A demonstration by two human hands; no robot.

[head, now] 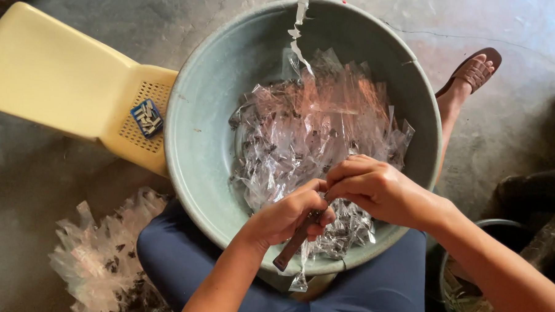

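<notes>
Small heap of clear plastic packets (99, 254) sits on the floor at left, so some look handled already; the grey basin (195, 141) on the lap holds way more. Left hand (284, 215) grips a brown-handled tool (293, 244); right hand (378, 187) pinches shut on a packet (301, 275) right above it.

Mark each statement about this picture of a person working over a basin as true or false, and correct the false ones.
1. The round grey-green basin holds a heap of clear plastic bags. True.
2. The left hand grips a brown stick-like tool. True.
3. The right hand rests on the floor. False: it is over the basin, fingers pinched right next to the left hand.
4. A red chair stands beside the basin. False: the plastic chair is pale yellow.
5. A small blue packet lies on the chair. True.
</notes>
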